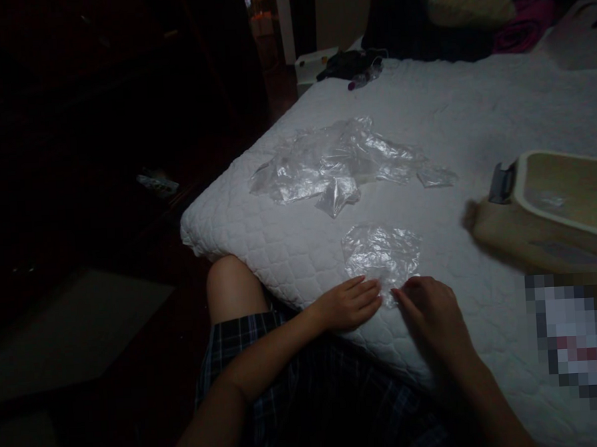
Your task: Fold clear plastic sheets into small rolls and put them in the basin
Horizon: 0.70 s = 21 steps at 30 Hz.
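A crinkled clear plastic bag is spread on the white quilted bed in front of me. My left hand lies flat with its fingers stretched out, the tips touching the bag's near left edge. At the bag's near right corner, my right hand is bent into a pinch on the plastic, its thumb pointing left. Farther back lies a loose heap of clear plastic bags, apart from both hands.
To the right, a beige plastic bin with a grey latch stands on the bed. A blurred-out item lies below it. A bottle, dark cloth and a pillow are at the back. The bed's left edge drops to a dark floor.
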Available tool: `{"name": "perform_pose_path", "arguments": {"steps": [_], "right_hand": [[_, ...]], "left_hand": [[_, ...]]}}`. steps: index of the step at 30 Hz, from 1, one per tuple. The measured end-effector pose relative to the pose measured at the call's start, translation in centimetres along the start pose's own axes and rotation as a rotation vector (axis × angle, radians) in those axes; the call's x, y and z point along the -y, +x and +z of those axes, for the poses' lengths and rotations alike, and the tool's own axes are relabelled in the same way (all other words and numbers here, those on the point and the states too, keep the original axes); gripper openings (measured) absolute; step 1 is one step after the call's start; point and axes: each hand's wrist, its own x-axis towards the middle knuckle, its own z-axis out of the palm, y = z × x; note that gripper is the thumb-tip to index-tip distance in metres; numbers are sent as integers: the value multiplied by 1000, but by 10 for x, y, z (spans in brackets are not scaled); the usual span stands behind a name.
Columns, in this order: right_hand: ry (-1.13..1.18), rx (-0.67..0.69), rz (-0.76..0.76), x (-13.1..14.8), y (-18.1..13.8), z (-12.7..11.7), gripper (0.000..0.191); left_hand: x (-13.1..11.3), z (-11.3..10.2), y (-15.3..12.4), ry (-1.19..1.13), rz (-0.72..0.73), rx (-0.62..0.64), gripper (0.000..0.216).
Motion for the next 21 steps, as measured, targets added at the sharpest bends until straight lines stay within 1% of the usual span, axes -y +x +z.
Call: {"name": "perform_pose_path", "arguments": {"steps": [5,9,12,14,18,21], "right_hand": [[15,-26,-69,0,-1,2,17],[26,-39,-132,-1,-2,3,19],[29,-89,-176,0,-2,1,22],[39,-102,-233,2,-1,-1,23],[14,-64,-326,5,-1,0,21],[-88,-38,-303,3,-2,5,19]], "left_hand": [[0,2,-1,-5,10,-12,26],[0,2,-1,-4,15,50,26],[0,1,-1,2,7,37,26],[0,1,0,10,4,36,27],[0,2,-1,12,10,28,27],[0,3,-1,6,17,60,26]]}}
